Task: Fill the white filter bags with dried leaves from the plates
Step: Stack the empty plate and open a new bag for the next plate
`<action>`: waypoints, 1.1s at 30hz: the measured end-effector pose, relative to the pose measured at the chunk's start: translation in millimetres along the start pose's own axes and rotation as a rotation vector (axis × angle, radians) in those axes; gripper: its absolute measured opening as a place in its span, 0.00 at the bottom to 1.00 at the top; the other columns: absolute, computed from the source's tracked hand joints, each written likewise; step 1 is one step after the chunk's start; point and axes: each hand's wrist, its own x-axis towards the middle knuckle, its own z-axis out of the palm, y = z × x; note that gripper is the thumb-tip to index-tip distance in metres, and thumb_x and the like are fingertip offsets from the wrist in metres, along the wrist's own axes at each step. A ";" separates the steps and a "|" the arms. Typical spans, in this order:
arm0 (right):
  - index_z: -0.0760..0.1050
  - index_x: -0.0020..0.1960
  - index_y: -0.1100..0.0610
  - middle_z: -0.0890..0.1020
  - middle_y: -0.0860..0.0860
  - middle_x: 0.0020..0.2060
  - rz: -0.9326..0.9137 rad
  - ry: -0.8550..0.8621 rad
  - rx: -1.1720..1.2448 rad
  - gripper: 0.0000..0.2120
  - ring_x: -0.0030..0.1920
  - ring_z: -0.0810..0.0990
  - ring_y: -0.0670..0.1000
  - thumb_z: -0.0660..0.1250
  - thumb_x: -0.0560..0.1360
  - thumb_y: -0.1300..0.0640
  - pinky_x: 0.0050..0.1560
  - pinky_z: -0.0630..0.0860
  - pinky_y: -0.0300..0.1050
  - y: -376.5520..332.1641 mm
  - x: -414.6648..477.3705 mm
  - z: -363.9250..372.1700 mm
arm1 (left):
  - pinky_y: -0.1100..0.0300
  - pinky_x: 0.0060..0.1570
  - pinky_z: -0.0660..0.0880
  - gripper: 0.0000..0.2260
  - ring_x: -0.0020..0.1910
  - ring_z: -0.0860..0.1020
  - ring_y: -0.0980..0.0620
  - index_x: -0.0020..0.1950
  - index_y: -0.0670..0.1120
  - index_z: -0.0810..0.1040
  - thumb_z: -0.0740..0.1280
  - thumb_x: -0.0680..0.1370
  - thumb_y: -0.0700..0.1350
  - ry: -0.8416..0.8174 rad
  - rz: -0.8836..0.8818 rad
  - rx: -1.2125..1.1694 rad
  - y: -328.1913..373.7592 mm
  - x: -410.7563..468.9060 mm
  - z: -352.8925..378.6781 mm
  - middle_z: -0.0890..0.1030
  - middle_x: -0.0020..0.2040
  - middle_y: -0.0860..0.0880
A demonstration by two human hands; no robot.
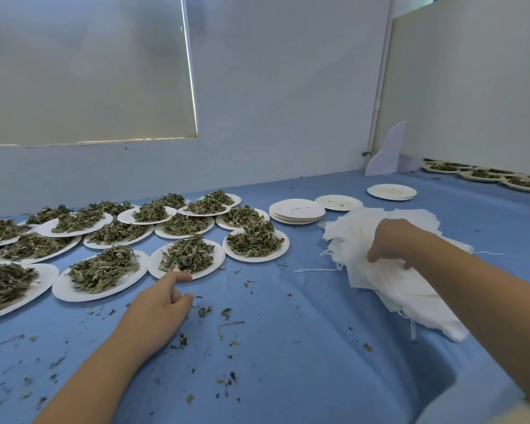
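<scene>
Several white paper plates heaped with dried green leaves cover the left of the blue cloth. The nearest middle plate (214, 266) has my left hand (162, 304) at its front rim, index finger touching the edge, other fingers loosely curled. A loose pile of white filter bags (389, 280) with thin strings lies at the right. My right hand (392, 240) rests on top of the pile, fingers curled down into the bags, pinching the top one.
Stacks of bare white plates (297, 211) stand behind the bag pile. More leaf plates (484, 175) line the far right by a white partition. Leaf crumbs litter the blue cloth (288, 347) near me. A wall runs along the back.
</scene>
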 end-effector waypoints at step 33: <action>0.71 0.65 0.58 0.76 0.54 0.60 0.169 0.163 0.107 0.17 0.59 0.74 0.57 0.60 0.78 0.54 0.60 0.71 0.50 23.6 13.9 8.5 | 0.61 0.34 0.71 0.09 0.32 0.76 0.56 0.59 0.55 0.73 0.64 0.79 0.47 -0.011 0.012 -0.004 -2.7 0.0 0.2 0.76 0.32 0.51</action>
